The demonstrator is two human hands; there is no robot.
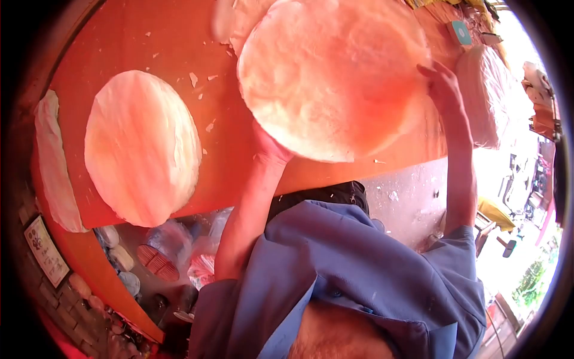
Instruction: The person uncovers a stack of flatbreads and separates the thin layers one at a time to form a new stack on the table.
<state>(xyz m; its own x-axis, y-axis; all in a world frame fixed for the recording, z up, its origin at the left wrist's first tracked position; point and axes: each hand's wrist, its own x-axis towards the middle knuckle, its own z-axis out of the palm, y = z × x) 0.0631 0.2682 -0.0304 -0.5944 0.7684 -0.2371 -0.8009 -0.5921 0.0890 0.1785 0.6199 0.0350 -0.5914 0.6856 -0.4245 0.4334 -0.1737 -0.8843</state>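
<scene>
A large, thin, round flatbread [335,78], pale with pinkish light on it, is held out over the orange table [221,170]. My left hand [271,146] grips its lower left edge, the fingers hidden beneath the sheet. At the right edge my right hand [443,87] has its fingertips on the rim. Part of another pale sheet [245,24] shows behind the held one. Farther left on the table lies a pale, rounded stack of similar sheets [142,146].
A long, folded pale piece [57,161] lies along the table's left edge. Small flakes [194,79] are scattered about. To the right sits a plastic-wrapped bundle [487,96], with a teal box [460,33] above it. Bags [170,239] stand below the table.
</scene>
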